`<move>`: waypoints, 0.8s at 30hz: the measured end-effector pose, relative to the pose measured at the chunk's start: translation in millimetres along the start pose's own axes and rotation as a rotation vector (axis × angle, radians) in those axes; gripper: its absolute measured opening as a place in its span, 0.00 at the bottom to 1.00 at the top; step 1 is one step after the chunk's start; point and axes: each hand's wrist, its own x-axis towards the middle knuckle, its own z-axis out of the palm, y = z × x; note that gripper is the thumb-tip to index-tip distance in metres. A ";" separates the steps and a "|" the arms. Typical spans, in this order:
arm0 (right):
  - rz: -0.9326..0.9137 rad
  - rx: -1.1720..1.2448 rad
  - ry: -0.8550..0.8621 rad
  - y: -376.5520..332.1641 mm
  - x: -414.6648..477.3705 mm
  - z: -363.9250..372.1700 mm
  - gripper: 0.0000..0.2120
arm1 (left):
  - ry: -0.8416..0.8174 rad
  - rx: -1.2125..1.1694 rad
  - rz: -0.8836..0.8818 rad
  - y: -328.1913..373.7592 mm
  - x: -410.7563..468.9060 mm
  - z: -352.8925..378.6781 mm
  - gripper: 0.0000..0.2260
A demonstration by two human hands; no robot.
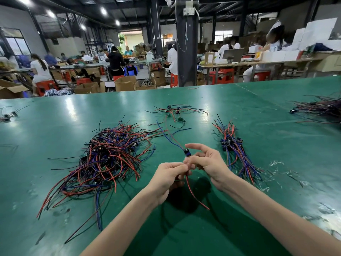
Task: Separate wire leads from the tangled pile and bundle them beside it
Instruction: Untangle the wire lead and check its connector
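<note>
As they meet above the glossy green tabletop point(55, 115), the left hand point(168, 174) curls its fingers round the red and black strands of a single wire lead point(185, 152) with a small black plug, while the right hand point(206, 163) pinches the same lead just below the plug, forefinger lifted straight. The lead is held clear of the table, its blue and red ends trailing away from the person. To the left lies the loose tangled pile point(110, 156) of red, blue and black leads; to the right, apart from it, a straightened bundle point(234, 146) of the same wires lies on the table. A small cluster point(175, 111) of leads sits farther back, and another dark heap point(321, 108) near the right edge. Beyond the table, open brown cardboard boxes point(125, 84) stand on the floor, their contents impossible to make out, near seated people point(39, 69) at long benches.
</note>
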 end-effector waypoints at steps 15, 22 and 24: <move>0.181 0.158 0.000 -4.7 2.9 -2.9 0.17 | 0.009 0.146 0.212 -3.3 -3.2 3.7 0.14; 0.191 0.178 0.039 -5.7 7.2 -4.0 0.18 | -0.005 0.181 0.306 -3.2 -5.5 3.1 0.08; 0.207 0.160 0.067 -5.1 9.3 -6.3 0.17 | -0.009 0.208 0.309 -3.6 -5.6 3.6 0.06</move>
